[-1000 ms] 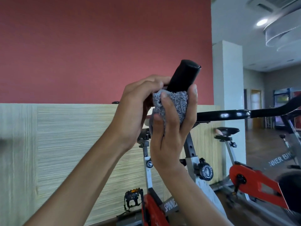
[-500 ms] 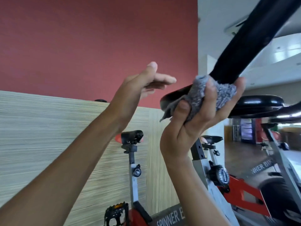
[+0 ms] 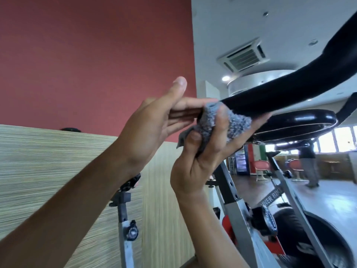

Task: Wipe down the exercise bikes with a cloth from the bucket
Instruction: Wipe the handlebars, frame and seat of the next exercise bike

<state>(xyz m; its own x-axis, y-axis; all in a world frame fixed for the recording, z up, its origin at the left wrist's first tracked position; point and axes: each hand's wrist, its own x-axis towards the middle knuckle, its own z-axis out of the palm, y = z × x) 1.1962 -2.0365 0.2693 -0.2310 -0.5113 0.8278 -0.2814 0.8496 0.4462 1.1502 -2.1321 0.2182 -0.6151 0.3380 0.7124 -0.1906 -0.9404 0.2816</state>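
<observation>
A grey fluffy cloth is bunched against the underside of a black padded handlebar that runs up to the top right. My right hand grips the cloth from below, fingers curled round it. Left of it, my left hand is held with straight fingers pointing right; their tips reach the cloth at the bar's end, thumb raised. The bike's grey stem and black adjusting knob stand below the bar. No bucket is in view.
A second bike's post stands against the striped wood panel under a red wall. Another black handlebar loop lies behind the bar. A person stands far right near pink chairs on the shiny floor.
The view swung up and nearer the handlebar. My right hand slid the cloth along the bar toward its end. My left hand came right until its fingertips met the cloth.
</observation>
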